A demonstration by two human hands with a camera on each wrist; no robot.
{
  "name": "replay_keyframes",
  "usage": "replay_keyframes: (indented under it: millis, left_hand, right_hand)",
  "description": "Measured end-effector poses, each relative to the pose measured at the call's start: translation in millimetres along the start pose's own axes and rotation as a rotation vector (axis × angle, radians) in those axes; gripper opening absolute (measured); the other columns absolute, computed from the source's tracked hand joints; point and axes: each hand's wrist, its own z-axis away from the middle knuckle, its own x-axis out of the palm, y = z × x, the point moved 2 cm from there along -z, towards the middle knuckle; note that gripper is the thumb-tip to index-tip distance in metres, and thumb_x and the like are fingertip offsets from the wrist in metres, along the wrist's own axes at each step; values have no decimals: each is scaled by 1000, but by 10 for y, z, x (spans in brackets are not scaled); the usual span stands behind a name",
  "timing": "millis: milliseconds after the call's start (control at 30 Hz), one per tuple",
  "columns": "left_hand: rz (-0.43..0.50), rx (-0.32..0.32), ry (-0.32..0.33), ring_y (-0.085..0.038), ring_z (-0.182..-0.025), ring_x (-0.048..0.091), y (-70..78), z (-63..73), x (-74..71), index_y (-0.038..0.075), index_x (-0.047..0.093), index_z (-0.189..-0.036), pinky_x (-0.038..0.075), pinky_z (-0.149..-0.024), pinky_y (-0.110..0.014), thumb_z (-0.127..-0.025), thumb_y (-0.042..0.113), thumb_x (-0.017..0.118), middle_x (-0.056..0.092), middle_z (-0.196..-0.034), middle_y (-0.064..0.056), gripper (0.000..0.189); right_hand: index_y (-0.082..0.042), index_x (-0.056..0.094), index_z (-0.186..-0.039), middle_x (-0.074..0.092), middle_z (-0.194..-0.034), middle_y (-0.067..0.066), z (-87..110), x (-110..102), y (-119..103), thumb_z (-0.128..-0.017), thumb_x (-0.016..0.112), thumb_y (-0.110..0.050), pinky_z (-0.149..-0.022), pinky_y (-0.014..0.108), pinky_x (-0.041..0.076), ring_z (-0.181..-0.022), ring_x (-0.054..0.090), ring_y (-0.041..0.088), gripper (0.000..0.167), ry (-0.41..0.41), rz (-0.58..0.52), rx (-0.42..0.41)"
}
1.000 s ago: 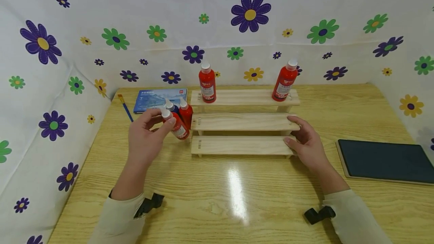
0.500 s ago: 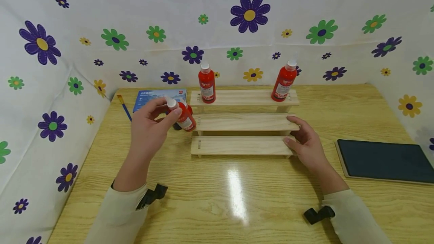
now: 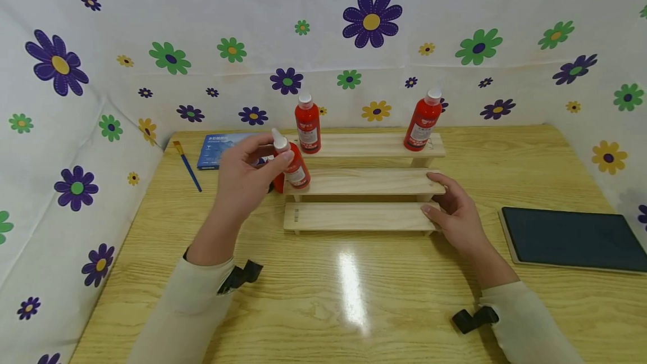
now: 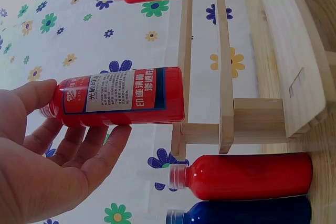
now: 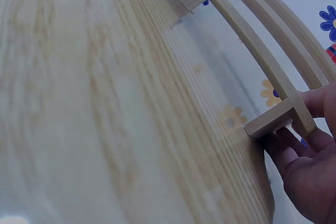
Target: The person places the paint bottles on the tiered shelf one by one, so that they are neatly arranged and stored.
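Observation:
My left hand (image 3: 242, 176) pinches a red stamp-ink bottle (image 3: 296, 174) near its neck, under a white nozzle cap. The bottle tilts over the left end of the wooden rack's middle step (image 3: 366, 182); whether its base touches the step I cannot tell. In the left wrist view, thumb and fingers hold the ink bottle (image 4: 123, 98) from opposite sides. My right hand (image 3: 459, 215) grips the rack's right end at the lower two steps. Two similar red bottles stand on the top step, one left (image 3: 309, 128), one right (image 3: 423, 125).
Beside the rack's left end stand another red bottle (image 4: 252, 177) and a dark blue bottle (image 4: 252, 212), mostly hidden by my hand in the head view. A blue box (image 3: 214, 148) and a paintbrush (image 3: 188, 167) lie at back left. A dark flat tablet-like slab (image 3: 576, 239) lies right.
My left hand has carried the red ink bottle rightward and up, from beside the rack to over the middle step's left end. The right hand has stayed at the rack.

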Motion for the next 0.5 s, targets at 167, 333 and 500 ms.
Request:
replay_keyframes:
  millis: [167,333,500]
  left_hand:
    - [-15,-28,-30,-18,-106,62,-18,-63,72,7,69,-123,55,-85,-37,-92,17,75,65,-118,-1,33]
    - [-3,-23,-59,-19,-104,63,-53,-113,134,6,70,-121,54,-84,-39,-91,16,76,66,-118,-2,32]
    - [-5,-8,-85,-20,-102,64,-62,-135,179,7,71,-121,53,-82,-41,-91,14,76,67,-117,-3,31]
  right_hand:
    - [-9,46,-148,59,-123,7,-1,5,-5,-91,63,15,-78,25,56,-109,60,30,64,-1,-8,-1]
    - [-9,46,-148,59,-124,7,0,3,-2,-91,63,14,-78,25,56,-109,60,28,64,-2,-6,2]
    - [-10,45,-149,57,-126,10,2,-1,4,-92,62,14,-78,25,56,-109,60,25,64,-6,-3,5]
